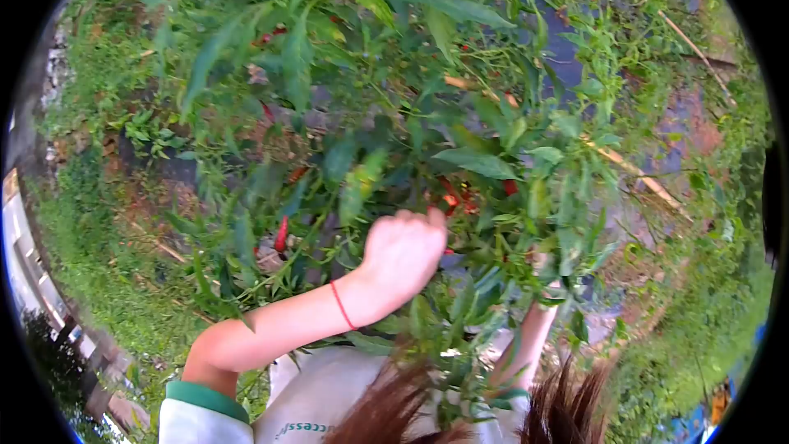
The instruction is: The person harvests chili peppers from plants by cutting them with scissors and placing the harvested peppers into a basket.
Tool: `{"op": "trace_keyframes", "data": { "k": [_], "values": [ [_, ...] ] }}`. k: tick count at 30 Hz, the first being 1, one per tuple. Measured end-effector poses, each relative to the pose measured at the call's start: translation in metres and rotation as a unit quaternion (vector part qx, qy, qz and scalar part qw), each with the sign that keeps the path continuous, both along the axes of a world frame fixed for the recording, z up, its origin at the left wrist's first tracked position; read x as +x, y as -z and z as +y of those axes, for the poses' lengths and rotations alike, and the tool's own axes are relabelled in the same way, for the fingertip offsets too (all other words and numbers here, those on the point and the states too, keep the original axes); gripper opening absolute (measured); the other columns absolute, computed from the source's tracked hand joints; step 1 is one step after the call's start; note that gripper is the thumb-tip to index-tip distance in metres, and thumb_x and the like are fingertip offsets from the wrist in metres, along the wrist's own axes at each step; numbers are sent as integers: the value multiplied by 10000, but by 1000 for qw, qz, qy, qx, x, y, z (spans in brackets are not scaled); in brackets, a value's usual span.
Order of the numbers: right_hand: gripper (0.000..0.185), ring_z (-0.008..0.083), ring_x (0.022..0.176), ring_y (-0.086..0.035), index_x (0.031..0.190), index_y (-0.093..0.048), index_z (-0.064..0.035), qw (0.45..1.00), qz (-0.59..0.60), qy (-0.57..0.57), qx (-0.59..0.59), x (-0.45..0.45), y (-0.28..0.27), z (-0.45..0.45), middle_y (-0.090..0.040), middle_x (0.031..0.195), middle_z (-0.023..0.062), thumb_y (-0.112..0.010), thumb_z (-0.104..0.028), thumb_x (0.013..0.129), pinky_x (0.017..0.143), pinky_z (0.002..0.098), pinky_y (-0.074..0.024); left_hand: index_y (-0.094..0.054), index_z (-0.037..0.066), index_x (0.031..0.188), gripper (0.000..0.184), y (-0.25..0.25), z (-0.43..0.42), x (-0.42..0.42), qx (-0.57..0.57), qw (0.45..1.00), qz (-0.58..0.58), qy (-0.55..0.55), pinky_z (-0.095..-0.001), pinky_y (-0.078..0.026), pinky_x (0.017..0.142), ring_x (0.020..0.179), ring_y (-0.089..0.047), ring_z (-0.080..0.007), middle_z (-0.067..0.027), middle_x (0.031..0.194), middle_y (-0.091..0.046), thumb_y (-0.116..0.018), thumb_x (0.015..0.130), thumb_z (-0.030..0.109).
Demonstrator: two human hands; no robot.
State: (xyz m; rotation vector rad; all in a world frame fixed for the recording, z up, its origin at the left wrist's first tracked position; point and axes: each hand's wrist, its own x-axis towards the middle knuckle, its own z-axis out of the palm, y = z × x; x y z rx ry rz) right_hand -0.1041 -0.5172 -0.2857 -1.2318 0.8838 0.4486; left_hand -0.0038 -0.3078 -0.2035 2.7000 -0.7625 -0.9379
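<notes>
My left hand [405, 256], with a thin red string round the wrist, reaches into the middle of a leafy chili plant [477, 164]. Its fingers are curled closed, and what they hold, if anything, is hidden behind the hand. Just beyond the fingertips hang red chilies [450, 199], partly covered by leaves. Leaves largely cover my right hand [542, 265], so its fingers do not show; the forearm comes up through the foliage on the right. Another red chili [282, 234] hangs left of my left hand, and one more red chili [510, 187] shows to the right.
Bamboo stakes [641, 177] slant through the plants on the right. Dark plastic sheeting [562, 53] covers part of the soil. Long leaves [444, 0] hang close at the top, and grass [90, 238] grows along the left side. Strands of hair [386, 403] cross the bottom.
</notes>
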Motion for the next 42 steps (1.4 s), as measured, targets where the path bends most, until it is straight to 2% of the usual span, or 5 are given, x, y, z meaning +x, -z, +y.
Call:
{"op": "trace_keyframes", "data": {
  "k": [9,15,21,28,42],
  "values": [
    [459,85,747,-517,1087,-478,26,999,31,-3,-33,-15,-14,9,-568,866,19,-648,-110,683,650,216,-426,-518,-5,1018,345,6,15,2,-67,982,146,-95,-377,-454,556,583,-570,-281,-170,614,-557,-564,690,90],
    [456,91,745,-521,1083,-480,23,998,49,-12,-46,-21,-16,13,-569,863,22,-647,-112,680,648,222,-428,-623,37,927,230,31,32,18,-254,563,523,-587,-229,-286,447,470,-333,-58,75,565,-400,-511,759,144],
    [454,98,742,-526,1080,-482,20,997,61,-20,-52,-24,-20,20,-570,860,24,-646,-113,678,646,227,-430,-574,28,1021,324,33,27,17,-309,632,418,-574,-209,-360,598,658,-470,-83,-12,704,-548,-563,722,152],
    [451,105,739,-531,1076,-485,17,992,95,-22,-74,-46,-30,24,-572,857,27,-644,-115,675,644,233,-432,-532,81,1058,454,28,23,-13,-77,935,244,-247,-374,-466,665,779,-588,-262,-122,792,-607,-660,624,110],
    [445,120,732,-542,1067,-490,10,989,121,13,-81,-91,-45,43,-575,851,34,-641,-119,670,639,246,-436,-532,39,871,244,41,23,-12,-203,906,162,-335,-371,-451,678,772,-554,-334,-190,879,-532,-598,673,166]
  ]
}}
